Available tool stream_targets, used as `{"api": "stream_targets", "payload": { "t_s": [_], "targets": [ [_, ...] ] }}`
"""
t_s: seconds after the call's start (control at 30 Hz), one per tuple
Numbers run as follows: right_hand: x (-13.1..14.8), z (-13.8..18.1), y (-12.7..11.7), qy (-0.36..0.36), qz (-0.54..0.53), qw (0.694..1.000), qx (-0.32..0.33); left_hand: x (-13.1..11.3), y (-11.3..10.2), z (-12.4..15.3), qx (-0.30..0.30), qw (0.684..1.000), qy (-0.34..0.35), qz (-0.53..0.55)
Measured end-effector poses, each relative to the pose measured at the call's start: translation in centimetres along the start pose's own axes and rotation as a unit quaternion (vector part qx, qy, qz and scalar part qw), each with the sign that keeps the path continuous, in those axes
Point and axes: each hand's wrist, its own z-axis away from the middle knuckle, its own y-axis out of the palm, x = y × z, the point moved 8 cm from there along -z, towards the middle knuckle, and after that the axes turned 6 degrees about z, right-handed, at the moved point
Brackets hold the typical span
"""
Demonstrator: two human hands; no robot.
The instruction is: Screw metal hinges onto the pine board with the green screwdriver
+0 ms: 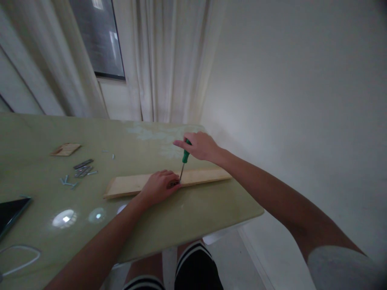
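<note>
A long, pale wooden board (128,185) lies across the table in front of me. My left hand (161,186) is closed over its middle, thumb along the near edge and fingers bent over the top. Beside the thumb, a small dark metal piece (173,183) is partly hidden by the hand. Wrapped around the green handle of a screwdriver (185,156) is my right hand (199,145), with its thumb stretched to the left. The screwdriver leans slightly, its shaft pointing down to the board just by my left fingertips. The tip's exact contact is too small to tell.
The glossy greenish table (205,213) bears several metal plates (84,168), loose screws (68,182) and a small wooden piece (65,149) on the left. A dark flat object (12,213) and a white cable (28,262) lie nearer. A wall (302,100) stands at right.
</note>
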Motion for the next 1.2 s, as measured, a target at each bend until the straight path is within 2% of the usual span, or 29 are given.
{"api": "stream_targets", "payload": {
  "t_s": [0.03, 0.07, 0.13, 0.2, 0.23, 0.3, 0.37, 0.4, 0.43, 0.47, 0.57, 0.63, 0.73, 0.8, 0.87, 0.93, 0.97, 1.03, 1.07, 1.1, 1.2],
  "targets": [
    [-0.4, -0.1, 0.0, 0.027, 0.009, 1.000, -0.012, 0.0, 0.0, 0.0, -0.001, 1.000, -0.001, 0.000],
    [-0.4, -0.2, 0.0, 0.024, -0.004, 1.000, -0.016, 0.1, 0.0, 0.0, -0.003, 1.000, -0.002, 0.000],
    [0.5, 0.0, 0.3, -0.052, -0.071, 0.996, -0.001, 0.1, 0.0, 0.0, -0.003, 1.000, -0.006, 0.000],
    [1.4, 0.6, 0.5, -0.144, -0.143, 0.979, 0.032, 0.1, 0.1, -0.1, -0.002, 1.000, -0.007, -0.002],
    [1.4, 0.9, 0.6, -0.167, -0.168, 0.971, 0.042, 0.1, 0.1, -0.1, -0.002, 1.000, -0.006, -0.004],
    [0.7, 0.8, 0.7, -0.144, -0.204, 0.968, 0.019, 0.0, 0.1, -0.1, -0.003, 1.000, -0.004, -0.007],
    [-0.9, 0.3, 1.1, -0.051, -0.280, 0.958, -0.044, 0.0, 0.0, -0.1, -0.004, 1.000, -0.004, -0.008],
    [-1.7, 0.1, 1.5, 0.007, -0.329, 0.940, -0.087, 0.0, 0.0, -0.1, -0.003, 1.000, -0.006, -0.008],
    [-2.2, 0.0, 2.5, 0.061, -0.408, 0.905, -0.105, 0.0, 0.0, -0.1, -0.003, 1.000, -0.007, -0.009],
    [-2.8, 0.1, 3.5, 0.116, -0.502, 0.846, -0.138, 0.0, 0.0, -0.1, -0.001, 1.000, -0.008, -0.009],
    [-2.0, 0.2, 5.2, 0.153, -0.566, 0.789, -0.182, -0.1, 0.0, -0.1, 0.000, 1.000, -0.005, -0.009],
    [-0.9, 0.0, 5.7, 0.130, -0.617, 0.762, -0.150, -0.2, 0.0, -0.1, 0.000, 1.000, -0.003, -0.009],
    [1.3, -0.7, 5.9, 0.055, -0.689, 0.722, -0.022, -0.3, -0.1, -0.2, 0.003, 1.000, -0.006, -0.011],
    [2.1, -1.0, 5.9, 0.044, -0.696, 0.716, 0.027, -0.4, -0.2, -0.2, 0.004, 1.000, -0.007, -0.010],
    [1.7, -1.4, 6.1, 0.094, -0.683, 0.725, 0.000, -0.4, -0.2, -0.2, 0.002, 1.000, -0.007, -0.008],
    [0.8, -1.3, 6.3, 0.171, -0.650, 0.735, -0.090, -0.4, -0.2, -0.2, 0.000, 1.000, -0.007, -0.005],
    [0.2, -0.9, 6.2, 0.208, -0.632, 0.730, -0.154, -0.5, -0.2, -0.2, 0.000, 1.000, -0.006, -0.003],
    [-0.4, 0.4, 6.0, 0.253, -0.614, 0.700, -0.264, -0.5, -0.1, -0.2, 0.001, 1.000, -0.003, -0.001],
    [-0.5, 0.8, 6.0, 0.252, -0.619, 0.687, -0.285, -0.5, -0.2, -0.2, 0.001, 1.000, -0.004, -0.002],
    [-0.3, 0.8, 6.1, 0.232, -0.635, 0.686, -0.270, -0.5, -0.2, -0.2, 0.001, 1.000, -0.004, -0.005],
    [1.3, 0.1, 6.4, 0.114, -0.679, 0.718, -0.105, -0.5, -0.2, -0.2, 0.005, 1.000, -0.008, -0.015]
  ]
}}
